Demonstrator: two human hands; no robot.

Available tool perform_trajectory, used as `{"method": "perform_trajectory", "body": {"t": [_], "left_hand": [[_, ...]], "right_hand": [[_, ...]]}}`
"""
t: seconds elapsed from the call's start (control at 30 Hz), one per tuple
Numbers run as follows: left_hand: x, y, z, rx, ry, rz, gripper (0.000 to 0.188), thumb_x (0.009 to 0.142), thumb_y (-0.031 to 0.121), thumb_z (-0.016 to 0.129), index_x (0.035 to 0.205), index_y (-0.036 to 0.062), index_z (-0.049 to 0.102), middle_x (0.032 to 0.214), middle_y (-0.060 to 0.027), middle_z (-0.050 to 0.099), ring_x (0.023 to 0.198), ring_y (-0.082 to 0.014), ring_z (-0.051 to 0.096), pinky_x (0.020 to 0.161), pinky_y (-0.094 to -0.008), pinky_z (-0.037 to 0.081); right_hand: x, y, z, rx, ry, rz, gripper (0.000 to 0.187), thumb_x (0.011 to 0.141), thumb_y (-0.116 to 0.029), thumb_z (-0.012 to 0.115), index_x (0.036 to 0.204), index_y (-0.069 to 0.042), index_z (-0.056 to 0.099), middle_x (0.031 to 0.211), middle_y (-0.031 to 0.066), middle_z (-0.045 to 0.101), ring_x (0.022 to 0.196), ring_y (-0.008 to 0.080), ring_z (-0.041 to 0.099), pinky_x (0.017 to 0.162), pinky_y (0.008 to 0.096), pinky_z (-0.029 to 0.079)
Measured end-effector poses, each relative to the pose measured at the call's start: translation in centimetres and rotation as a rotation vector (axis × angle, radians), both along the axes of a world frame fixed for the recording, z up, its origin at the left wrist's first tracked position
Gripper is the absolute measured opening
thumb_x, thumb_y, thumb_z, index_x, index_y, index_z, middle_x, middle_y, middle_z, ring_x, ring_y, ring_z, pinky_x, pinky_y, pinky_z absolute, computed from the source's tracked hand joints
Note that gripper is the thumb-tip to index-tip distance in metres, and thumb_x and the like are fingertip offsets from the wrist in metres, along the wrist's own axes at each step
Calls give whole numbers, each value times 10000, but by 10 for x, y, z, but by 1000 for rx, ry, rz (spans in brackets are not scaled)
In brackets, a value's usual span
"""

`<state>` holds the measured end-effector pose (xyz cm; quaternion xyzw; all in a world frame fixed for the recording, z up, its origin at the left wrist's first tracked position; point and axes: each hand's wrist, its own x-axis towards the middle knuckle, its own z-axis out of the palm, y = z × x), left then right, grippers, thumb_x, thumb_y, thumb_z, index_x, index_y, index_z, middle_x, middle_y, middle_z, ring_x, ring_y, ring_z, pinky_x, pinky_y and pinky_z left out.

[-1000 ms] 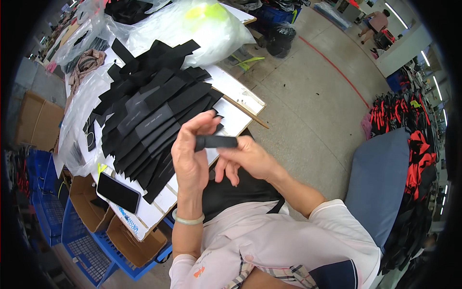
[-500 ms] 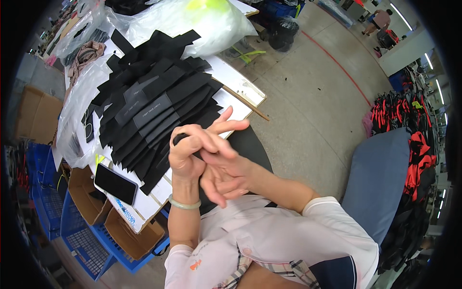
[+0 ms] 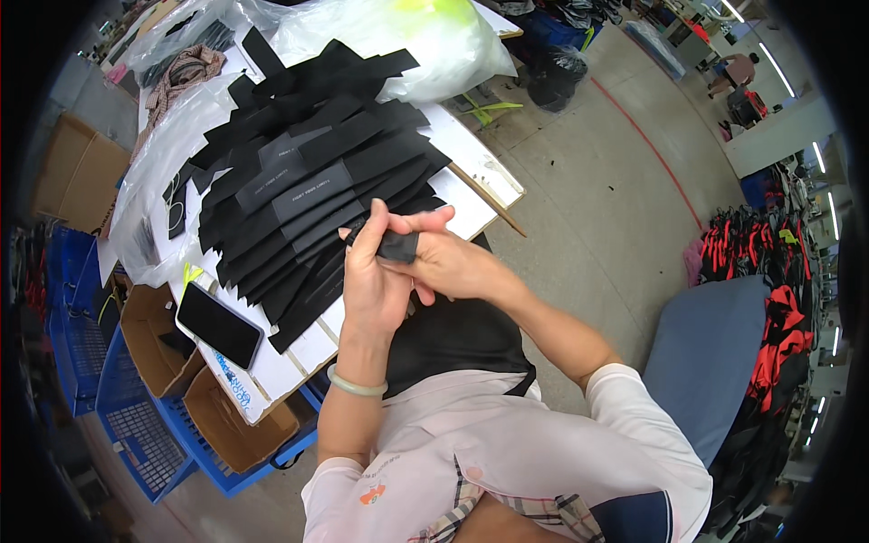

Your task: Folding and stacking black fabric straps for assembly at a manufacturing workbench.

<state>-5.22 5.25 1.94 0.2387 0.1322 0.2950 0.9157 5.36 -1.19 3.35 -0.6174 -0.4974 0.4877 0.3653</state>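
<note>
In front of my chest, my two hands meet around a small folded piece of black fabric (image 3: 398,247). My left hand (image 3: 373,285), below a pale bangle on the wrist, is closed on its left side with the thumb pointing up. From the right, my right hand (image 3: 455,264) closes on the same piece, its fingers partly hidden behind the left hand. Just beyond them lies a fanned, overlapping pile of black fabric strips (image 3: 312,185) on the white table (image 3: 493,185). Some strips carry a dull grey printed patch.
A black phone (image 3: 219,326) lies at the table's near left corner. A wooden stick (image 3: 487,199) juts past the right edge. White plastic bags (image 3: 453,54) stand behind the pile. Cardboard boxes (image 3: 240,425) and blue crates (image 3: 145,443) are at lower left; a blue-grey padded board (image 3: 706,362) is at right.
My hands have turned and come together, and the black fabric now shows between them. My right hand's spread fingers have closed. The view has shifted slightly.
</note>
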Motion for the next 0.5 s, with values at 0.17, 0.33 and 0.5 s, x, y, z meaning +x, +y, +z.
{"method": "perform_trajectory", "body": {"t": [0.17, 0.33, 0.5], "left_hand": [[-4, 6, -11, -174, -211, 148, 443, 981, 379, 374, 792, 44, 595, 995, -195, 643, 1079, -352, 560, 1014, -446, 379], [2, -4, -12, -25, -234, 123, 389, 982, 362, 386, 783, 55, 518, 964, -223, 634, 1090, -379, 551, 947, -484, 436], [-1, -7, -8, -16, -173, 251, 345, 958, 354, 451, 889, 40, 575, 998, -207, 628, 1053, -351, 573, 993, -449, 399]], "right_hand": [[-14, -10, -11, 71, 680, -182, 204, 898, -152, 575, 835, 37, 622, 510, 56, 525, 379, 71, 491, 333, 171, 341], [-21, -14, -16, 220, 706, -372, 256, 872, -154, 599, 684, 17, 631, 485, 41, 510, 352, 70, 445, 329, 169, 328], [-32, -18, -9, 263, 354, -471, 165, 836, -102, 617, 739, 16, 681, 536, 20, 520, 440, 53, 431, 421, 189, 334]]}}
